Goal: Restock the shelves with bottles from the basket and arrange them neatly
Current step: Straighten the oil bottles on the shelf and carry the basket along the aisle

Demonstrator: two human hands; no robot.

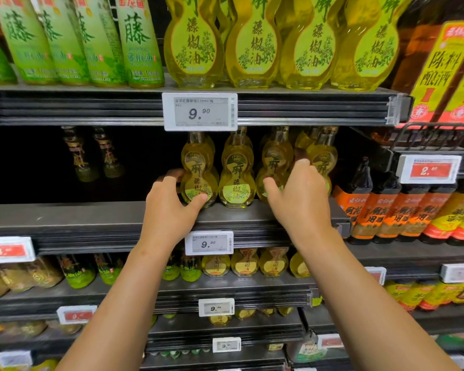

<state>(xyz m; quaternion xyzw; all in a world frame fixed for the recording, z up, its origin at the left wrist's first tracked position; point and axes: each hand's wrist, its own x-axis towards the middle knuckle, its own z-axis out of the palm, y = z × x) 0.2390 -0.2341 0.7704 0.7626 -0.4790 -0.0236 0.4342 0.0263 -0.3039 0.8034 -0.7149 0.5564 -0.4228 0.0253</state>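
**Hands squaring up the gourd bottles on the middle shelf**

Left hand is reaching in at centre frame, its thumb pressing the lower belly of the leftmost gourd bottle and its fingers curling round the far side, so it is gripping that bottle. Right of it, the second bottle is standing untouched. Further right, the right hand is lying over the third bottle, fingers spread and bent across the row; whether it is actually clasping glass I cannot tell. A fourth bottle is showing beyond its fingertips.

These bottles look like glass filled with yellow oil: probably fairly heavy for their size, rigid, smooth and breakable, so I judge the narrow waist the safest hold.

Counting the front row on the middle shelf: four gourd bottles, more standing behind. Two dark bottles are sitting far back at centre left. No basket is appearing anywhere.
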